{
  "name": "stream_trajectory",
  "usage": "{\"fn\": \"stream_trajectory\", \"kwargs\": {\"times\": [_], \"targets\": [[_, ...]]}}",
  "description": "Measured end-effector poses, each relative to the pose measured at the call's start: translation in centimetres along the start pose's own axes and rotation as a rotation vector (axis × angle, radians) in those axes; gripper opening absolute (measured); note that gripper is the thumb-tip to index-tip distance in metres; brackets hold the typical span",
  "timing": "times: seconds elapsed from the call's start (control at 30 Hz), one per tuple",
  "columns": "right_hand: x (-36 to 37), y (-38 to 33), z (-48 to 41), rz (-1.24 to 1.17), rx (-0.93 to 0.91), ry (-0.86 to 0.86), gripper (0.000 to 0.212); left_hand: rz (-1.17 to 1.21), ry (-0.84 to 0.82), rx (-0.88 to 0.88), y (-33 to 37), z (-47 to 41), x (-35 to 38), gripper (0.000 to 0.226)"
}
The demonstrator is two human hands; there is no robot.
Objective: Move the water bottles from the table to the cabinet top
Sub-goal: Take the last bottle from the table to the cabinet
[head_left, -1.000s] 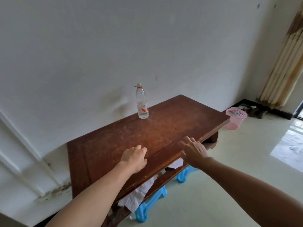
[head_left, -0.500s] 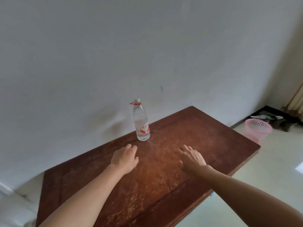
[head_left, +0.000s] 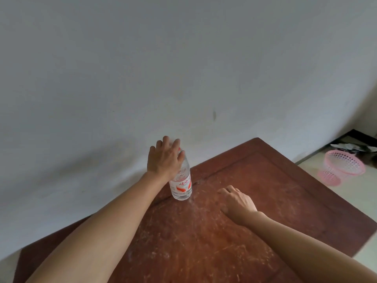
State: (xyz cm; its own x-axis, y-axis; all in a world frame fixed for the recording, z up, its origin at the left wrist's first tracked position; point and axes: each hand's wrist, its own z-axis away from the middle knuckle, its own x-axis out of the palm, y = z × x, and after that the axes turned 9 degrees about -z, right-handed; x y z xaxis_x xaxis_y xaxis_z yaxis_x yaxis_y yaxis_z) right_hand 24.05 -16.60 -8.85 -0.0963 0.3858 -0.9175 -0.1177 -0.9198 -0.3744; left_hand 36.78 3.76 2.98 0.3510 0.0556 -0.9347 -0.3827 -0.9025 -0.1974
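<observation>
A clear water bottle (head_left: 181, 186) with a white and red label stands upright on the brown wooden table (head_left: 271, 193), near the wall. My left hand (head_left: 164, 158) is over the bottle's neck and cap and hides them; its fingers are spread and not closed around the bottle. To the right of the bottle, my right hand (head_left: 236, 201) rests on the tabletop with loosely bent fingers and nothing in it.
A grey-white wall rises directly behind the table. On the pale floor to the right stands a pink plastic basket (head_left: 342, 168), with dark items behind it by the wall. The table's right edge drops to the floor.
I have come closer to the table. My left hand has risen from the tabletop up to the bottle's top. My right hand has slid forward toward the bottle and curled its fingers.
</observation>
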Motion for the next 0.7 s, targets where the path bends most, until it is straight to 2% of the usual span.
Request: {"fn": "stream_trajectory", "kwargs": {"times": [0.13,0.37,0.47,0.57,0.63,0.7], "targets": [[1.5,-0.6,-5.3,-0.094,-0.003,-0.033,0.038,0.058,-0.009,-0.054,-0.6,-1.0,1.7,0.050],[4.5,-3.7,-13.2,-0.392,0.108,-0.112,0.042,0.120,0.033,-0.169,-1.3,0.4,1.8,0.029],[5.5,-5.4,-15.3,-0.467,0.105,-0.143,0.050,0.266,0.013,-0.339,-3.2,3.8,2.4,0.034],[6.2,-7.4,-16.5,-0.438,-0.005,-0.218,0.049,0.445,-0.008,-0.523,-5.1,6.9,3.0,0.052],[6.4,-8.8,-16.8,-0.399,-0.070,-0.258,0.052,0.552,0.002,-0.640,-5.9,8.8,3.4,0.056],[7.0,-9.8,-16.9,-0.353,-0.105,-0.302,0.042,0.637,-0.002,-0.797,-6.7,10.8,4.6,0.055]]}}
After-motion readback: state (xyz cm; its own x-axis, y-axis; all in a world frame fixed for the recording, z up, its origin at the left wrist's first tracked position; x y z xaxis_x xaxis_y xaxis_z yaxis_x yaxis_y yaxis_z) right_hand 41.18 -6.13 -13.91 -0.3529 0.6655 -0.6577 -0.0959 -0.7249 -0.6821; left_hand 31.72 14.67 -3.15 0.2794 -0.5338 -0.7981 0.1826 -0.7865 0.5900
